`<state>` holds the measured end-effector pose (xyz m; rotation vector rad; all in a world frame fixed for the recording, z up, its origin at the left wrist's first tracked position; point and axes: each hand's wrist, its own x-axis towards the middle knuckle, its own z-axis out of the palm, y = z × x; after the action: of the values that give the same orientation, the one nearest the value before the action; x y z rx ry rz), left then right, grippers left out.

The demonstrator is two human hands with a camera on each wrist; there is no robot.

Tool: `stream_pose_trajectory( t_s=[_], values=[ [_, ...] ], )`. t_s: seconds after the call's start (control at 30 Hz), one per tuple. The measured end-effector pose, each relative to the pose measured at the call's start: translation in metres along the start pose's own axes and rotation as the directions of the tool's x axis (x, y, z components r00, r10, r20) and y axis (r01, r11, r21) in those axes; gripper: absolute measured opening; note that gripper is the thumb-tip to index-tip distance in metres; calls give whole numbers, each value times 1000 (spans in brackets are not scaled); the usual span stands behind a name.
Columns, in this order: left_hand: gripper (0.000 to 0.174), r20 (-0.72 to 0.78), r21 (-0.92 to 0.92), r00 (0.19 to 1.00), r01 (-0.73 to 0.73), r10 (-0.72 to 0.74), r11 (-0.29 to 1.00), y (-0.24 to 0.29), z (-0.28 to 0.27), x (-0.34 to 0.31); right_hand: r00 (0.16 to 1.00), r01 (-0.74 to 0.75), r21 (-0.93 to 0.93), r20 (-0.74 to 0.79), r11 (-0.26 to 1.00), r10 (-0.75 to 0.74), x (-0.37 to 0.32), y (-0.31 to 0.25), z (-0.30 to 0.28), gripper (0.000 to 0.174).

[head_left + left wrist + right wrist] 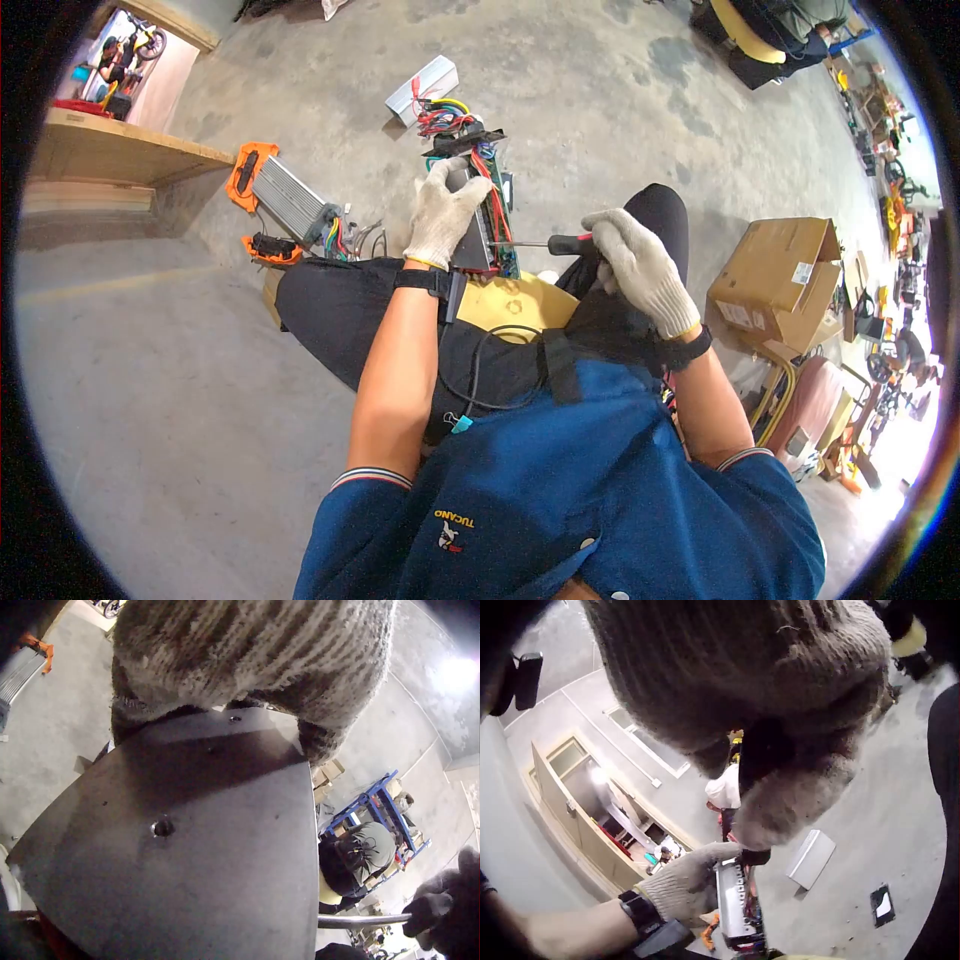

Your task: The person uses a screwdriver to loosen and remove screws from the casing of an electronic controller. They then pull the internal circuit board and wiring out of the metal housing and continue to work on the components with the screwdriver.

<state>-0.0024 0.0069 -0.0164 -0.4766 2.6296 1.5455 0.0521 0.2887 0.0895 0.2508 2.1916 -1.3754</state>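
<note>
My gloved left hand (440, 215) grips a circuit board (507, 245) fixed to a flat grey metal plate (225, 862). In the left wrist view the glove's fingers wrap over the plate's far edge, and a few holes show in its face. A bundle of coloured wires (450, 120) comes out of the board's far end. My gloved right hand (640, 265) holds a screwdriver (570, 244) by its black and red handle. Its shaft points left, with the tip at the board's side edge; the tip itself is hard to make out.
A silver metal casing (422, 90) lies on the concrete floor beyond the wires. Left of my knee is a finned aluminium unit (292, 198) with orange end pieces (250, 178). A cardboard box (765, 280) stands at the right, and a yellow surface (510, 305) lies between my legs.
</note>
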Motion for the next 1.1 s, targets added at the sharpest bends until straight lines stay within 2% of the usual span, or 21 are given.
stream_pose_trajectory(
  t_s=[0.03, 0.07, 0.13, 0.17, 0.23, 0.27, 0.37, 0.43, 0.47, 0.53, 0.57, 0.6, 0.63, 0.67, 0.7, 0.77, 0.8, 0.83, 0.93, 1.0, 1.1],
  values=[
    [68, -4, 33, 1000, 11, -11, 999, 8, -3, -4, 993, 121, -31, -1, 992, -121, 3, 10, 2, 36],
    [67, -6, 67, 1000, 22, -22, 997, 14, -5, -7, 992, 122, -32, 1, 992, -122, 6, 18, 4, 36],
    [66, 26, 6, 999, 30, -31, 1000, 15, -8, -8, 868, 466, -195, -86, 863, -489, 7, 23, 7, 32],
    [65, 60, -57, 998, 39, -36, 998, 16, -8, -7, 867, 469, -198, -85, 861, -491, 6, 21, 8, 32],
    [65, 40, -28, 998, 38, -37, 999, 10, -5, -5, 978, 176, -2, -110, 984, -175, -2, 1, 12, 30],
    [65, 25, 1, 999, 39, -39, 999, 7, -3, -4, 978, 177, -2, -112, 984, -176, -2, -3, 8, 30],
    [65, 11, 5, 1000, 5, -5, 1000, -1, 0, -1, 999, -38, 78, 38, 996, 35, 3, 0, -4, 34],
    [65, 18, 13, 999, 37, -37, 999, 4, -3, -4, 954, 286, -133, -55, 949, -295, 10, 21, 1, 36],
    [65, 26, 19, 998, 65, -66, 998, 7, -3, -4, 954, 287, -133, -54, 949, -296, 13, 27, 3, 36],
    [65, 20, 17, 998, 62, -63, 998, 3, -1, -4, 846, 514, -156, -74, 843, -529, 15, 28, 6, 36],
    [65, 13, 15, 998, 58, -59, 998, 2, 0, -2, 844, 516, -158, -74, 842, -532, 14, 26, 8, 36],
    [65, 14, 15, 998, 58, -58, 998, 2, 0, -3, 949, 292, -81, -100, 953, -299, 8, 10, 12, 35],
    [64, 13, 13, 999, 52, -52, 999, 3, -1, -2, 993, 48, 1, -108, 999, -48, 2, -5, 12, 34],
    [64, 15, 12, 999, 47, -47, 999, 3, -1, -3, 998, -49, 52, -43, 997, 51, 0, -15, 6, 33],
    [64, 14, 12, 999, 48, -48, 999, 5, -3, -4, 998, -49, 51, -42, 997, 52, 1, -11, 5, 33],
    [63, 24, 13, 999, 34, -34, 999, 8, -4, -5, 983, 181, -45, -12, 982, -182, 9, 11, 2, 33],
    [63, 28, 10, 999, 40, -41, 999, 6, -1, -7, 872, 472, -187, -43, 861, -487, 14, 17, 4, 31],
    [63, 14, 19, 999, 35, -36, 999, 5, 1, -6, 872, 473, -187, -44, 861, -488, 13, 20, 2, 31],
    [64, -4, 33, 999, 36, -36, 999, 3, -4, -4, 912, 400, -110, -47, 910, -407, 5, 7, 6, 31],
    [65, 14, 22, 999, 39, -40, 999, 4, -2, -3, 996, 54, 14, -68, 998, -53, 1, -6, 8, 34],
    [66, 9, 30, 1000, 16, -16, 999, 4, -3, -3, 996, -68, 108, 63, 992, 62, 1, -9, -5, 39]
  ],
)
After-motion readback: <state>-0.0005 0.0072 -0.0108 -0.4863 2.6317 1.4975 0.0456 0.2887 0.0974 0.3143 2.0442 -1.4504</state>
